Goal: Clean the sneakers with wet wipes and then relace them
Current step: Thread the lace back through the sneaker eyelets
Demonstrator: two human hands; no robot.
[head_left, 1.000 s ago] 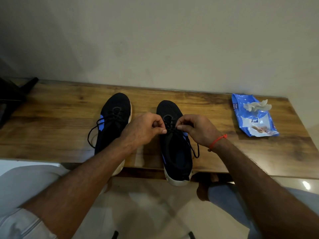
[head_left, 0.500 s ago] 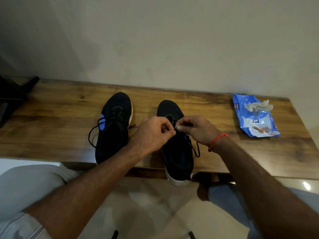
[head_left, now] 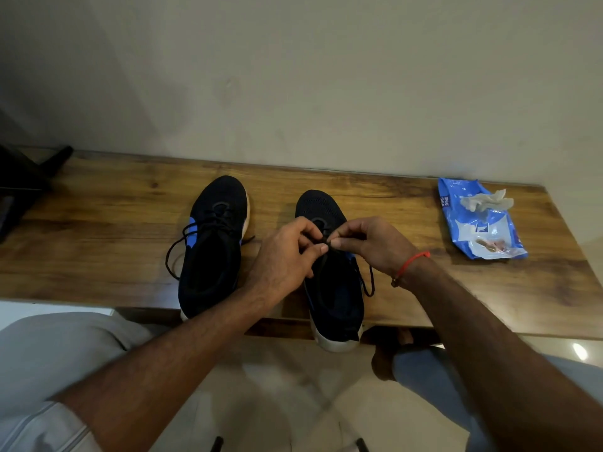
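A wooden bench stands against a plain wall. Both hands, left and right, pinch the lace of the right sneaker. A wipes pack lies far right.

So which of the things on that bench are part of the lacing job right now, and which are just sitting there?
In the job:
- right sneaker, its black lace pinched by both hands
- left hand
- right hand
- left sneaker, laces loose

Lying about:
- blue wipes pack with a crumpled wipe on it
- dark object at the bench's left end
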